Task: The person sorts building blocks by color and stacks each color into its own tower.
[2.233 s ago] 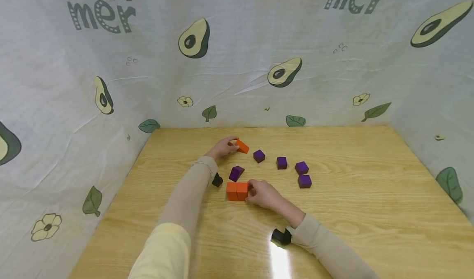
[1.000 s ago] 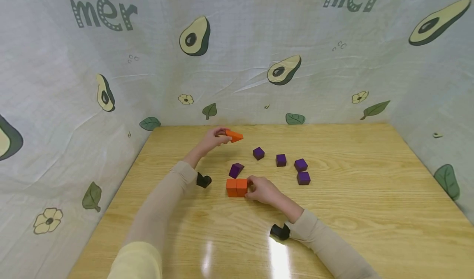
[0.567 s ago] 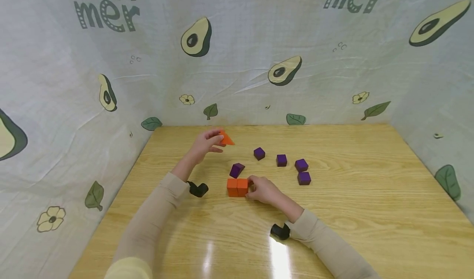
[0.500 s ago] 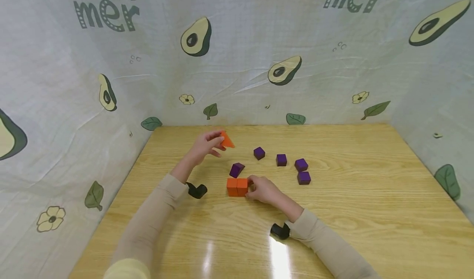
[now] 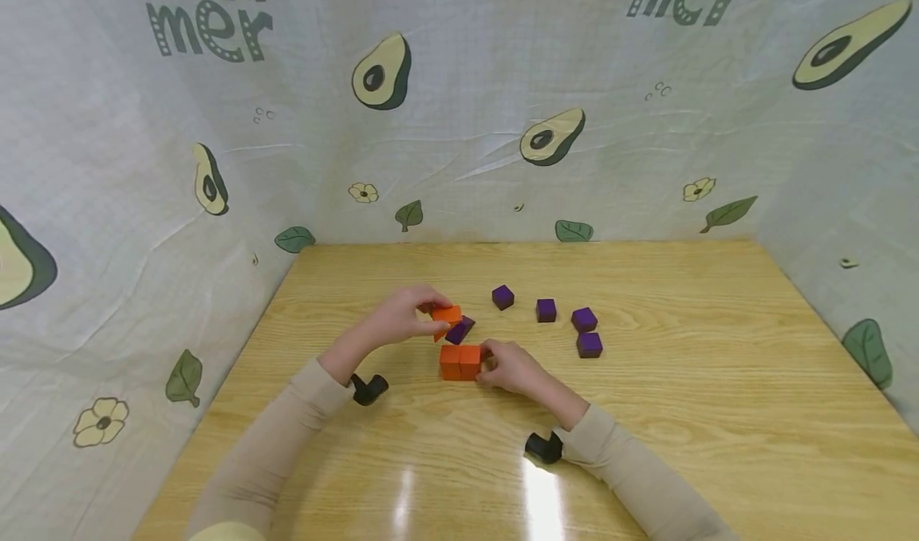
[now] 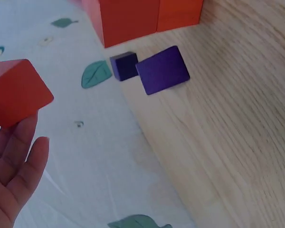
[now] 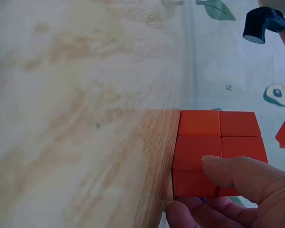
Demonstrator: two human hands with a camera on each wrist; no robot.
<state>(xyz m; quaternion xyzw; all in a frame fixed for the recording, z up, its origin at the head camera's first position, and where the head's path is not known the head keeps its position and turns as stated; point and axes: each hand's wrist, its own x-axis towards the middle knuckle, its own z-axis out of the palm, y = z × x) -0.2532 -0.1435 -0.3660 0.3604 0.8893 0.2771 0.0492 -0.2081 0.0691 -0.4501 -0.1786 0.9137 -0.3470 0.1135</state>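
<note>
My left hand (image 5: 398, 317) pinches an orange triangular block (image 5: 448, 314) above the table, left of the orange cubes. In the left wrist view the fingers sit under this triangular block (image 6: 21, 90). Several orange cubes (image 5: 459, 363) stand pressed together, stacked two high. My right hand (image 5: 513, 370) grips this stack from the right; in the right wrist view the thumb lies on one side of the cubes (image 7: 197, 147) and the fingers lie on the other. Behind the stack lies a purple triangular block (image 5: 460, 331), partly covered by the held orange one.
Several purple cubes lie farther back and right, among them a single cube (image 5: 502, 297), another cube (image 5: 546, 310) and a close pair, whose front cube (image 5: 589, 345) is nearest. A patterned cloth (image 5: 459, 110) surrounds the wooden table (image 5: 689, 413). Both wrists carry black cameras.
My left hand has lifted the orange triangular block from the back of the table, drawn it left, turned it and brought it nearer the orange stack. My right hand has stayed on the stack.
</note>
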